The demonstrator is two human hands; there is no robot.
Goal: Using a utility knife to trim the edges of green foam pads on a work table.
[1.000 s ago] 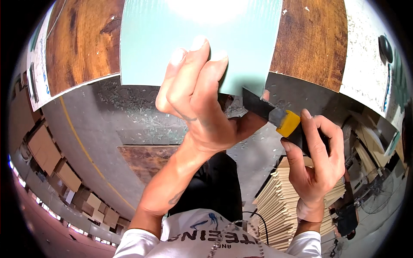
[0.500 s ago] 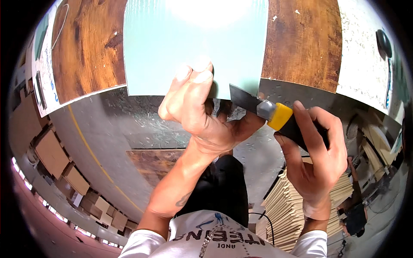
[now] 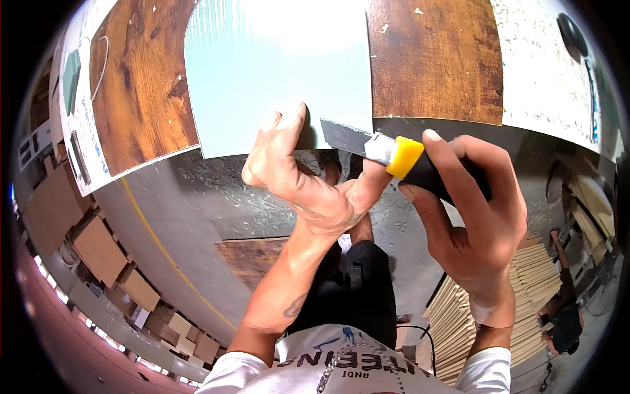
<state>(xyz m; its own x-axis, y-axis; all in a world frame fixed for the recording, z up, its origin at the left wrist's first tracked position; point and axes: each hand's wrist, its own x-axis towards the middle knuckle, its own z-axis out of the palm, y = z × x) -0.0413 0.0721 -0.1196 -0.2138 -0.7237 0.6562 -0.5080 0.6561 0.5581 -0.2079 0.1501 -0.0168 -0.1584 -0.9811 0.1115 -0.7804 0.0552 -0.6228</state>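
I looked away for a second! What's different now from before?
The knife moved left, its blade reaching farther over the green sheet. The left hand pulled its fingers back toward the sheet's near edge. Nothing was let go: the right hand still holds the knife.

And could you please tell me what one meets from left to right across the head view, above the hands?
Dark green piece, left brown wood-grain panel, pale green sheet, right brown wood-grain panel, black oval object.
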